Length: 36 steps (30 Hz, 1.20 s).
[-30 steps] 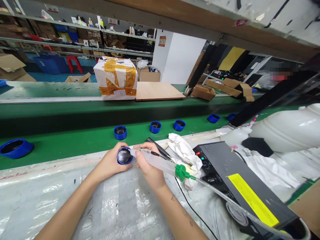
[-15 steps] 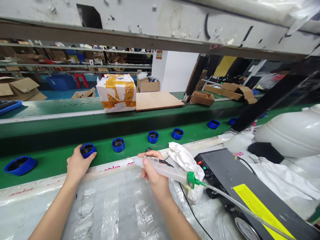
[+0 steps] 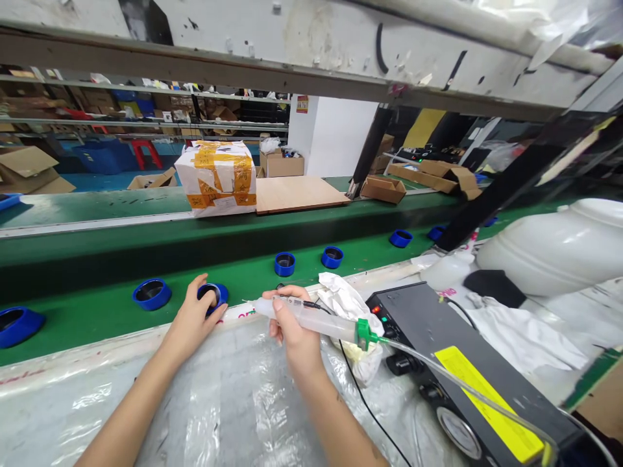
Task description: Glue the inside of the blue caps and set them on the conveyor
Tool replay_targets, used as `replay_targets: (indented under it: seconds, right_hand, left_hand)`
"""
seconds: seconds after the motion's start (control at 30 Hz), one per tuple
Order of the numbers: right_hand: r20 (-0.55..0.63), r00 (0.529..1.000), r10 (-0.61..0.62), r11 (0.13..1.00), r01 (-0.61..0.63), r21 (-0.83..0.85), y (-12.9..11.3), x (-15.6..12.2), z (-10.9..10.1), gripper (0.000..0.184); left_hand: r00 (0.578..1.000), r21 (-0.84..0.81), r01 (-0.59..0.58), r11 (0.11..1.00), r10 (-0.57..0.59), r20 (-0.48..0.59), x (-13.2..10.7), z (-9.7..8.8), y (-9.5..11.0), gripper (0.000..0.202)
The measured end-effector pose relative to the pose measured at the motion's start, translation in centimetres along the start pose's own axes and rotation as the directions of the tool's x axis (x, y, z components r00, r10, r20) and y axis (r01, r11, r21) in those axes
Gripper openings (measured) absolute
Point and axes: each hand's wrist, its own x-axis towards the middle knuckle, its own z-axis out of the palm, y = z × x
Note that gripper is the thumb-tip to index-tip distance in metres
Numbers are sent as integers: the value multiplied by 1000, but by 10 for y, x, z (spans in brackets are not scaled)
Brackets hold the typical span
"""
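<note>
My left hand point(image 3: 193, 319) is closed on a blue round cup point(image 3: 223, 295) with a dark inside. The thumb lies along its near side and one finger reaches into the opening. In my right hand point(image 3: 296, 331) is a translucent dispensing syringe point(image 3: 331, 324), its tip pointing left toward that cup but apart from it. A green cap point(image 3: 363, 335) closes the syringe's rear end, and a clear hose point(image 3: 438, 363) runs from it. Left of my left hand another blue cup point(image 3: 152, 294) stands on the green conveyor belt point(image 3: 97, 318).
More blue cups point(image 3: 285, 264) stand along the belt to the right. A grey dispenser box point(image 3: 418, 337) with a yellow label lies beside a crumpled white cloth point(image 3: 335, 295). Behind stand a taped carton point(image 3: 219, 178) and a wooden board point(image 3: 299, 194). A dark post point(image 3: 491, 185) slants across the right.
My left hand has let go of one blue cup and moved right to grip the neighbouring one, now nearer the belt's front edge. My right hand still holds the syringe. The view has shifted slightly.
</note>
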Motion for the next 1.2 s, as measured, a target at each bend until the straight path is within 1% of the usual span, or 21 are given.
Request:
replay_targets:
  seconds: [0.07, 0.13, 0.17, 0.23, 0.27, 0.3, 0.33, 0.43, 0.5, 0.63, 0.83, 0.97, 1.2]
  right_hand:
    - [-9, 1000, -3, 1000, 3, -6, 1, 0, -1, 28]
    - [-7, 1000, -6, 1000, 6, -27, 1, 1, -2, 27]
    - [-2, 1000, -7, 999, 7, -41, 1, 1, -3, 27]
    - [16, 1000, -12, 997, 13, -76, 2, 1, -4, 26]
    - [31, 999, -15, 995, 18, -100, 2, 1, -5, 25]
    - [47, 999, -20, 991, 26, -129, 2, 1, -6, 25]
    - [64, 998, -25, 986, 35, -160, 2, 1, -6, 24]
    - [87, 996, -37, 967, 57, -247, 3, 0, -9, 21]
    - [91, 994, -55, 950, 80, -300, 5, 1, -11, 19]
    - [124, 985, -119, 907, 159, -390, 9, 2, -14, 15]
    - [146, 980, -133, 885, 184, -427, 9, 3, -13, 7]
    - [161, 977, -142, 870, 201, -451, 7, 2, -11, 4]
    - [185, 971, -151, 855, 222, -468, 1, 3, -10, 5]
  left_hand:
    - [999, -112, -48, 993, 50, 19, -4, -5, 11, 27]
    - [998, -231, -22, 973, 36, 53, -9, -5, 23, 20]
    - [997, -282, 7, 959, 16, 77, -11, -3, 29, 30]
    - [994, -340, 61, 939, -25, 109, -16, 1, 37, 62]
    - [993, -348, 76, 935, -39, 111, -17, 2, 40, 73]
    - [993, -346, 76, 935, -40, 109, -18, 4, 43, 76]
    - [994, -341, 64, 938, -31, 103, -19, 5, 44, 73]
    - [996, -337, 16, 941, 14, 85, -20, 4, 46, 47]
    - [994, -363, 4, 932, 35, 101, -19, 3, 47, 38]
    - [988, -446, 31, 895, 41, 151, -20, 1, 49, 36]
    - [982, -472, 35, 881, 56, 179, -19, 1, 48, 37]
    - [982, -467, 20, 884, 70, 173, -19, 2, 46, 38]
    - [983, -465, -18, 885, 100, 152, -20, 2, 45, 36]
